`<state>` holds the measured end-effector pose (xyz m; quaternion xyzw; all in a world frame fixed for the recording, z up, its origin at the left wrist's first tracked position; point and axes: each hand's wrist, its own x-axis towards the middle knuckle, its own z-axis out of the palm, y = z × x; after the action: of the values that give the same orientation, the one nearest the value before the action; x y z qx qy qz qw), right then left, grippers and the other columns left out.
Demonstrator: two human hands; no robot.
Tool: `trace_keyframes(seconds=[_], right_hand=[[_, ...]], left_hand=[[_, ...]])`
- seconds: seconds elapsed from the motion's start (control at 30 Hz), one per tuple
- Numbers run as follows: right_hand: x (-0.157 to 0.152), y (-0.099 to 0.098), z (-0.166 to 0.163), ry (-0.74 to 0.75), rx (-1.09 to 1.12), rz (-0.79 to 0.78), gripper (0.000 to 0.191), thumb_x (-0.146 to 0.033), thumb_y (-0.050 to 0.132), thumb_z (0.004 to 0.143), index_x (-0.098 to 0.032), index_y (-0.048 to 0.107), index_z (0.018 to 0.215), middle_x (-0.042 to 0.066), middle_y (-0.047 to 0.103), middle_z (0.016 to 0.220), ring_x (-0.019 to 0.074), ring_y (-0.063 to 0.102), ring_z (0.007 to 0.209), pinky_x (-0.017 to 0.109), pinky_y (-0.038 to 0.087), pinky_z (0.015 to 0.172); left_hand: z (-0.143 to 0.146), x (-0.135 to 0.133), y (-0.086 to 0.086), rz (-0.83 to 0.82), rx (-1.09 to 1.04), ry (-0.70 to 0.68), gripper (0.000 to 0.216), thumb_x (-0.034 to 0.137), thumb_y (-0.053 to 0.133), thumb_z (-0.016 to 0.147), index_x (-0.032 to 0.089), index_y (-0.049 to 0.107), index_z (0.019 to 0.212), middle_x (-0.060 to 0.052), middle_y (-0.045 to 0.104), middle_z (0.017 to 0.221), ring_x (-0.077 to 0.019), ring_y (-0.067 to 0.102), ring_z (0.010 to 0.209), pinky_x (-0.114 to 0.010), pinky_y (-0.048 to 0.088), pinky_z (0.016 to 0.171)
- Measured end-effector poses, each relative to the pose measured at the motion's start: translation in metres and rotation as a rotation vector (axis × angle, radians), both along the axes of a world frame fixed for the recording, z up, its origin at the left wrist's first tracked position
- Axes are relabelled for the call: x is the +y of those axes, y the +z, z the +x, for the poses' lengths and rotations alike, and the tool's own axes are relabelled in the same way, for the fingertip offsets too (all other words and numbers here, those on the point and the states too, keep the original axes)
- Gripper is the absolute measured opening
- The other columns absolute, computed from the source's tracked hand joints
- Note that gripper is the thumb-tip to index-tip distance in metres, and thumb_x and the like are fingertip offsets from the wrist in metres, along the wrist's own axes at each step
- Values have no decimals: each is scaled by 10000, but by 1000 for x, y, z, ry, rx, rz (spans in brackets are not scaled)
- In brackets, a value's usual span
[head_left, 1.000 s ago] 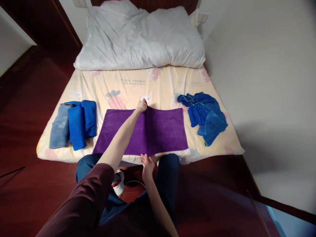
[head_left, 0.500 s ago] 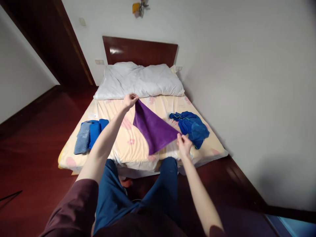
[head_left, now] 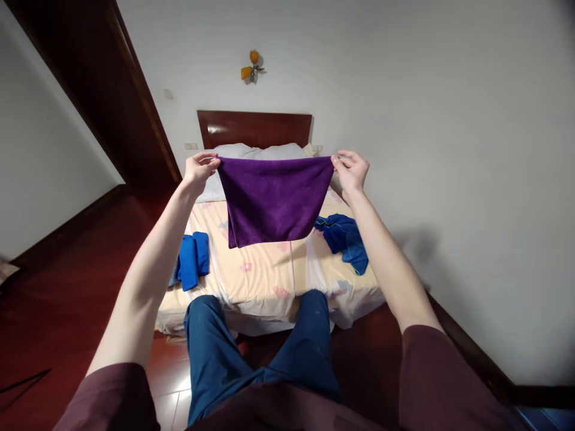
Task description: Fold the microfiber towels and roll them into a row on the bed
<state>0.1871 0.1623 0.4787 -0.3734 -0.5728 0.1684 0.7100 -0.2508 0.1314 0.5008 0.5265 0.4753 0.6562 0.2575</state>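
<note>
Spread out beneath the left fingers and right fingers was a bed in a pale yellow sheet with pink and grey prints. Below the left fingers lay folded blue cloths, a greyish-blue piece just beside them, mostly hidden. Below the right fingers lay a crumpled blue heap with green edging. Beyond both hands' fingers, white bedding rested near the headboard, partly covered from view.
</note>
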Motion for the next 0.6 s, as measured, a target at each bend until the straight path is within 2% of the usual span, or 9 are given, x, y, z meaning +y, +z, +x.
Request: trace_keyframes(seconds=[0.13, 0.27, 0.4, 0.6], right_hand=[[-8, 20, 1, 40, -28, 41, 437, -495, 886, 802, -120, 747, 977, 101, 761, 900, 201, 730, 868, 376, 621, 814], [-25, 27, 7, 59, -35, 2, 345, -375, 920, 781, -116, 766, 950, 93, 768, 880, 201, 740, 886, 392, 631, 837], [-41, 19, 13, 40, 8, -107, 301, -274, 946, 739, -110, 775, 924, 90, 777, 860, 194, 744, 866, 373, 633, 819], [-63, -9, 28, 54, 71, -212, 339, -322, 967, 710, -133, 782, 921, 79, 787, 855, 150, 711, 738, 286, 593, 652]], left_hand=[[-4, -8, 8, -14, 16, -4, 314, 128, 787, 726, 137, 741, 1036, -53, 731, 908, -110, 645, 743, -265, 529, 789], [-5, -9, 12, -11, 64, 50, 286, 149, 788, 746, 107, 762, 1028, -58, 725, 864, -131, 654, 744, -308, 554, 821], [-7, -11, 15, -7, 162, 78, 265, 142, 822, 733, 80, 784, 988, -63, 724, 819, -152, 669, 741, -359, 585, 866], [-5, -27, 15, 27, 326, 31, 291, 129, 848, 751, 66, 800, 1031, -37, 722, 799, -186, 723, 820, -432, 598, 962]])
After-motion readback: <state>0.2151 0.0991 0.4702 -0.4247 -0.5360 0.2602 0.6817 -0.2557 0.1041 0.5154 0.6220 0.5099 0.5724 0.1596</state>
